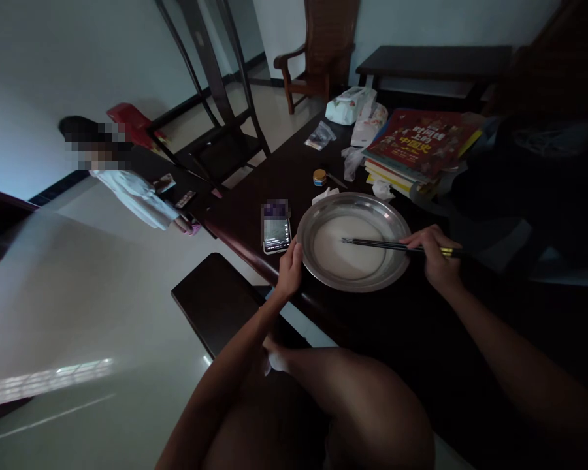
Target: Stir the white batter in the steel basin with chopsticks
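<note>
A wide metal basin (355,285) sits on the dark table, with a whitish liquid (333,251) in its bottom. My left hand (290,269) grips the basin's left rim, fingers partly hidden behind it. Held in my right hand (436,258) is a pair of dark chopsticks (387,245) with gold-coloured ends. They reach in over the right rim, and their tips meet the liquid near the middle. Just left of the basin, close to my left hand, lies a phone (277,234) with its screen lit.
Behind the basin are a small gold-lidded jar (319,177), crumpled tissue (383,190), a stack of books (416,143) and plastic bags (350,104). A dark bench (220,294) stands left of the table (245,196). Further left is another person (132,189) beside a chair.
</note>
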`<state>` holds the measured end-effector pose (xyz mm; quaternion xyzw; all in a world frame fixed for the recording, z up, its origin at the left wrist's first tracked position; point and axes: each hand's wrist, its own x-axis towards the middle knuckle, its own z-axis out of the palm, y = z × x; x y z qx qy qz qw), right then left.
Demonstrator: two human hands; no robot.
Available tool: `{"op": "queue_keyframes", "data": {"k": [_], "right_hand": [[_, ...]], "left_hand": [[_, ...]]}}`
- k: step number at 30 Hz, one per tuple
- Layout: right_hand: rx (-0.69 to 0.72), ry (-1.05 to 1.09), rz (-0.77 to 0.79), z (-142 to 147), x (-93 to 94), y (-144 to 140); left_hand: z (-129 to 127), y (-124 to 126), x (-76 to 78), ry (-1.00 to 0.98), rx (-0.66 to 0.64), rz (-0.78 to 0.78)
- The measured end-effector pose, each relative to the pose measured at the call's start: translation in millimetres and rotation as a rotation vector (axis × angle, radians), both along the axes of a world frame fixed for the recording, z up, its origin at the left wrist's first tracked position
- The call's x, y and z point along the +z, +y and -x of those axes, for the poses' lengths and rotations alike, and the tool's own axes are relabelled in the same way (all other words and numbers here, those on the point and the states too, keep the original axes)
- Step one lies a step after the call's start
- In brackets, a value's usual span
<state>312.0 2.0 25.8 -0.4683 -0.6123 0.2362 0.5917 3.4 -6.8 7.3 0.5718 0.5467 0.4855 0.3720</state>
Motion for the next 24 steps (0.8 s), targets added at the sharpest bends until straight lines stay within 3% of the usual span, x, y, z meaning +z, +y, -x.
{"op": "queue_keyframes", "data": {"k": [6,11,16,21,24], "right_hand": [[0.072,-0.033,0.026,-1.0,-0.9,-0.6],[-0.031,0.001,-0.02,-2.2,-1.8,1.0],[0.072,-0.032,0.0,-1.3,-2.3,0.4],[-0.01,0.021,-0.037,-2.0,-3.1,2.3],[0.04,0.032,-0.032,-1.7,-3.1,2.3]], "left_hand": [[-0.2,0.0,-0.3,-0.001,-0.002,0.004],[0.1,0.1,0.0,0.003,-0.007,0.007],[0.4,0.4,-1.0,-0.004,-0.007,0.007],[0.3,0.5,0.1,0.002,-0.017,0.01],[0.3,0.1,1.0,0.001,-0.014,0.005]]}}
